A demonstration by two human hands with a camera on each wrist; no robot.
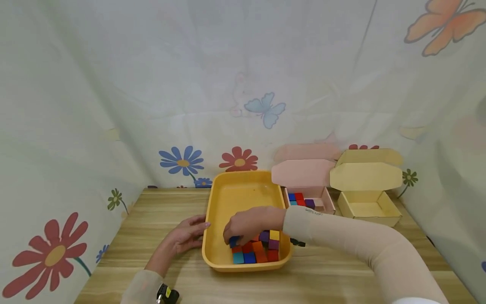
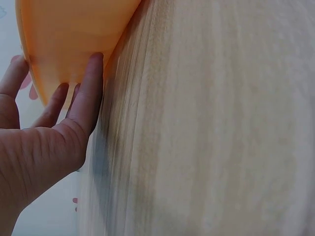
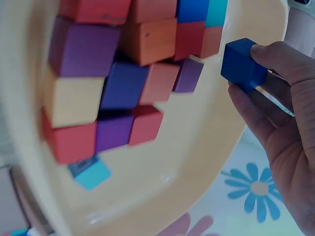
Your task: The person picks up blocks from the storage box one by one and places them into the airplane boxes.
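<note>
Inside the yellow tray (image 1: 231, 190), my right hand (image 1: 247, 223) pinches a blue cube (image 3: 241, 64) between thumb and fingers. Several coloured cubes lie below and beside it in the tray's near part, among them an orange cube (image 3: 150, 42), a purple cube (image 3: 83, 46) and a pale yellow cube (image 3: 74, 101). A light blue cube (image 3: 92, 174) sits apart from the rows in the right wrist view. With fingers extended, my left hand (image 1: 187, 234) touches the tray's outer left wall (image 2: 74, 39). The right forearm hides part of the tray.
A pink box (image 1: 328, 202) with its lid up stands right of the tray and has several cubes in it. Beside it is a pale yellow box (image 1: 373, 209), lid also up. A floral curtain (image 1: 190, 84) hangs behind the wooden table (image 1: 159, 211).
</note>
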